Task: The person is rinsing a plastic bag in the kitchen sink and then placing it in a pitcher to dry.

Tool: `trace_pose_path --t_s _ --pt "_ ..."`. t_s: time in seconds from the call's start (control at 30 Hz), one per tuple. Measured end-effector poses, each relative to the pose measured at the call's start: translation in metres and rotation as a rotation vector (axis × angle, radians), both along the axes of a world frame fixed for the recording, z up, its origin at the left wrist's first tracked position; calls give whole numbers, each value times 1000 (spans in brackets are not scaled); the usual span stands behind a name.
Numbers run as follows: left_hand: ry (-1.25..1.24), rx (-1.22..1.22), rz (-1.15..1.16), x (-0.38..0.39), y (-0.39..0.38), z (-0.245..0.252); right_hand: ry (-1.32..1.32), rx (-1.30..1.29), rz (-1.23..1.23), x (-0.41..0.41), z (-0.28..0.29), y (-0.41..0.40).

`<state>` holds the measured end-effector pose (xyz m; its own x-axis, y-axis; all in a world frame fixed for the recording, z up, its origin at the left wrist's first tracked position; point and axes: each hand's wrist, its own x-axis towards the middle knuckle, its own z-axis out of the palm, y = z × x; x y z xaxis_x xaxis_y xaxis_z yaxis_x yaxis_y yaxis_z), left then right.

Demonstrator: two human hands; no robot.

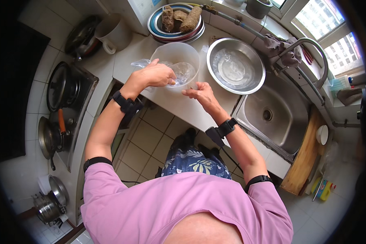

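Note:
A translucent plastic pitcher (189,55) stands on the white tiled counter, with clear plastic film or a bag (183,71) inside it and partly over its left rim. My left hand (155,74) reaches over that rim, its fingers closed on the clear plastic. Close to the pitcher's near right side is my right hand (201,94), thumb and fingers bent towards its wall; whether it grips the pitcher is hard to tell. Just right of the pitcher, a wide stainless steel basin (211,65) holds clear liquid and overlaps the sink's corner.
Stacked enamel basins (152,23) hold brown loofah-like pieces behind the pitcher. At right lie a steel sink (288,122) with a curved faucet (323,55) and a wooden board (303,158) bearing a small white bowl (322,135). A stove with pans (59,88) and a large mug-shaped container (117,33) stand left.

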<state>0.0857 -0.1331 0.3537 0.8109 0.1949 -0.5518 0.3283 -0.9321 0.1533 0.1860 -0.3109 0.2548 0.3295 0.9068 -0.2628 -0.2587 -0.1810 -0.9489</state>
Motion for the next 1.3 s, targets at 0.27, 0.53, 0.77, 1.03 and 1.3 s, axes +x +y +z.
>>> trace_pose_path --t_s 0.27,0.53,0.77,1.03,1.3 --pt "-246 -560 -166 33 -99 56 -139 -14 -198 17 42 -158" --pt "-723 -794 -273 93 -186 68 -134 -57 -685 44 69 -329" --pt "-549 -303 -762 125 -277 41 -112 -43 -895 52 32 -362" --pt "-524 -352 -630 165 -296 33 -146 -70 -970 63 24 -351" --pt "-568 -281 -748 178 -314 15 -389 -173 -941 70 27 -359"
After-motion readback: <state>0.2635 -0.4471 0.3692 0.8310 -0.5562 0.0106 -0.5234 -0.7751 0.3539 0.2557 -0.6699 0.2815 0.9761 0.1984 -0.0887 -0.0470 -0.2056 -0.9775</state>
